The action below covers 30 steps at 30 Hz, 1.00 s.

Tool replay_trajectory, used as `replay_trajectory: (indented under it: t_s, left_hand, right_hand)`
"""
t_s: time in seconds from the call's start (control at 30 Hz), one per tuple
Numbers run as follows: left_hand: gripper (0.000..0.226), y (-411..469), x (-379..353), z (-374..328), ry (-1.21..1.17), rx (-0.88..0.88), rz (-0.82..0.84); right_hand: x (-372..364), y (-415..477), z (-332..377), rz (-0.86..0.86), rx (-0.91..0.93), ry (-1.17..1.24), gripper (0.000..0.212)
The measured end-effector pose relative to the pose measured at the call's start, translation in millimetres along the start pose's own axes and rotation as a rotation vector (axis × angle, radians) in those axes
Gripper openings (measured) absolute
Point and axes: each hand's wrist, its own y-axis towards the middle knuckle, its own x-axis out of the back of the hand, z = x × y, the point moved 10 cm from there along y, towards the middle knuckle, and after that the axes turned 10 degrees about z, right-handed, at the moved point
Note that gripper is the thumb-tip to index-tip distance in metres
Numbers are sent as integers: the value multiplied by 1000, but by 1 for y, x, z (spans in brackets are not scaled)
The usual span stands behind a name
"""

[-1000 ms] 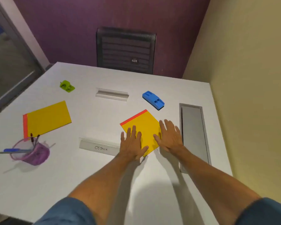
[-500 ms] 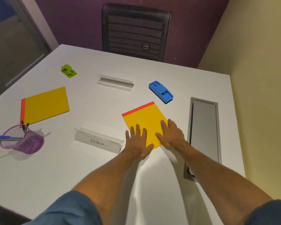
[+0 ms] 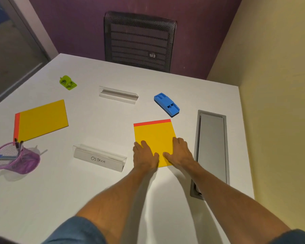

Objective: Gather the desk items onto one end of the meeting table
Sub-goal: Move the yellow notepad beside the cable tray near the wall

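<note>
left hand [image 3: 144, 155]: lies flat on the near left corner of the yellow notepad [image 3: 154, 136], fingers straight and a little spread, pressing down and gripping nothing
right hand [image 3: 179, 152]: flat in the same way on the near right corner of the same pad, thumb pointing toward the left hand
yellow notepad: flat on the tabletop [image 3: 95, 191], toward the right edge, its red strip facing the far edge, just beside the grey cable hatch [image 3: 211, 148]
second notepad [image 3: 42, 120]: near the left edge, lying askew
pen cup [image 3: 14, 158]: purple mesh, tipped on its side at the left edge, pens inside
name holder [image 3: 99, 158]: marked OSTRICH, just left of the left hand
empty holder [image 3: 118, 94]: closer to the far edge
blue item [image 3: 166, 104]: just beyond the yellow notepad
green punch [image 3: 67, 82]: toward the far left corner
</note>
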Motion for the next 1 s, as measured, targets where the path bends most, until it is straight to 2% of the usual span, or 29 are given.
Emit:
replay_trajectory:
  t_s: [0.1,0.2,0.33,0.43,0.67,0.9,1.0]
  left_hand:
    - [58,-1,11,-1,-136,23,-96]
    - [55,-3,19,6,-281,103,-155]
    - [54,-7,22,21,-418,261,-167]
    - [48,-9,21,31,-552,312,-161]
    - [41,-22,27,12,-430,281,-91]
    - [37,-38,16,-41,-539,129,-17]
    - [25,-46,4,-65,-554,77,28]
  right_hand:
    - [-1,3,1,9,-31,57,65]
    - [8,4,-5,-12,-127,172,53]
    - [5,6,-38,-8,-308,503,34]
    - [3,-2,-50,-23,-315,773,24]
    - [11,-32,-56,27,-265,1058,33]
    - [49,-86,-90,-83,-286,1204,35]
    - [60,-112,-122,-162,-317,1197,34]
